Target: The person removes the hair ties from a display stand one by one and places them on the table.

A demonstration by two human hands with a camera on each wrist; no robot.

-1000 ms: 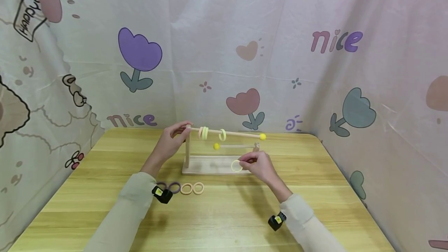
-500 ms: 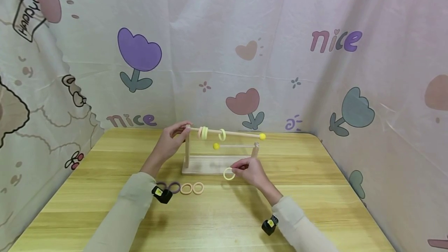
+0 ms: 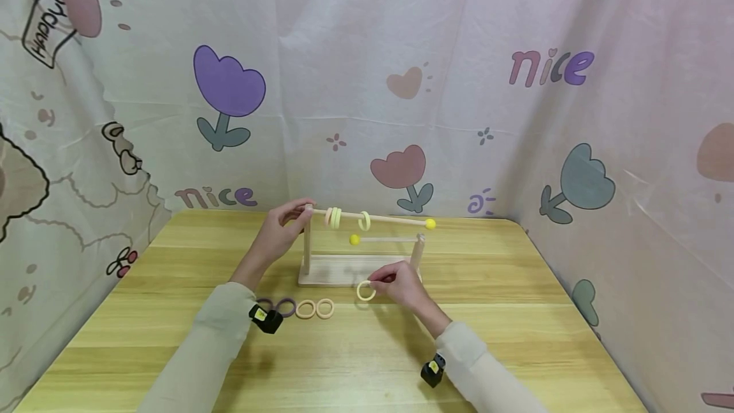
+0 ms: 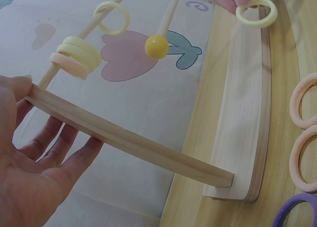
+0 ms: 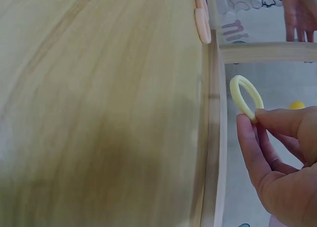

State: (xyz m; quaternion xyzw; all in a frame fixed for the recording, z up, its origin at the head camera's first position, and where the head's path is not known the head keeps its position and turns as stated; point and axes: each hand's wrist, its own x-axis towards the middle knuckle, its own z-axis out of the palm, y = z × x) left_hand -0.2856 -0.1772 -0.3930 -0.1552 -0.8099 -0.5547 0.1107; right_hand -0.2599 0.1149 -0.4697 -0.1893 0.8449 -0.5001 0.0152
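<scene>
My left hand (image 3: 276,238) grips the top of the wooden stand's left post (image 3: 307,244); in the left wrist view its fingers lie around the post (image 4: 133,138). From that post the upper rod (image 3: 392,219) runs right to a yellow ball, carrying one peach ring, pale yellow-green rings (image 4: 79,51) bunched beside it, and a separate pale ring (image 3: 364,221) farther along. My right hand (image 3: 402,285) pinches a pale yellow ring (image 3: 366,290) between thumb and fingers, in front of the stand's base (image 3: 338,271). The right wrist view shows this ring (image 5: 237,95) at the fingertips.
Two peach rings (image 3: 325,308) and two purple rings (image 3: 285,308) lie in a row on the table (image 3: 344,362), front left of the stand. A lower rod (image 3: 384,239) with a yellow ball (image 3: 355,240) extends left from the shorter right post (image 3: 418,251).
My right hand has moved left and toward the table's front with the pale yellow ring, away from the right post. My left hand has stayed on its post.
</scene>
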